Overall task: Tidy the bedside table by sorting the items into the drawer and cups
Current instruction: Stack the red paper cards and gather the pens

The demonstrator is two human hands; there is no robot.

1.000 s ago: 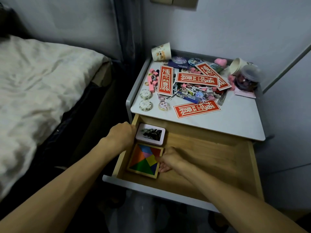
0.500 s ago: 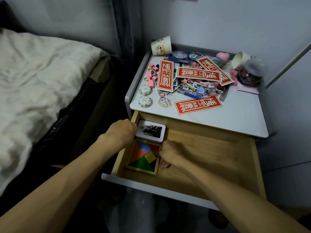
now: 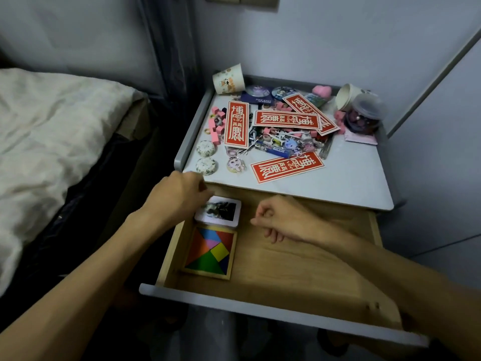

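Left hand (image 3: 179, 194), right hand (image 3: 282, 217), both curled

Brightness: dim, cool indoor light; the white tabletop (image 3: 338, 183) is the brightest surface.
Shadows: the gap beside the bed (image 3: 52, 131) is nearly black; soft shade lies along the back of the drawer (image 3: 299, 259).
Blur: forearms (image 3: 65, 295) smear toward the lower corners; the left hand (image 3: 179, 194) is soft-edged.
Distortion: wide-angle bowing bends the drawer's front and the wall lines (image 3: 429, 88).
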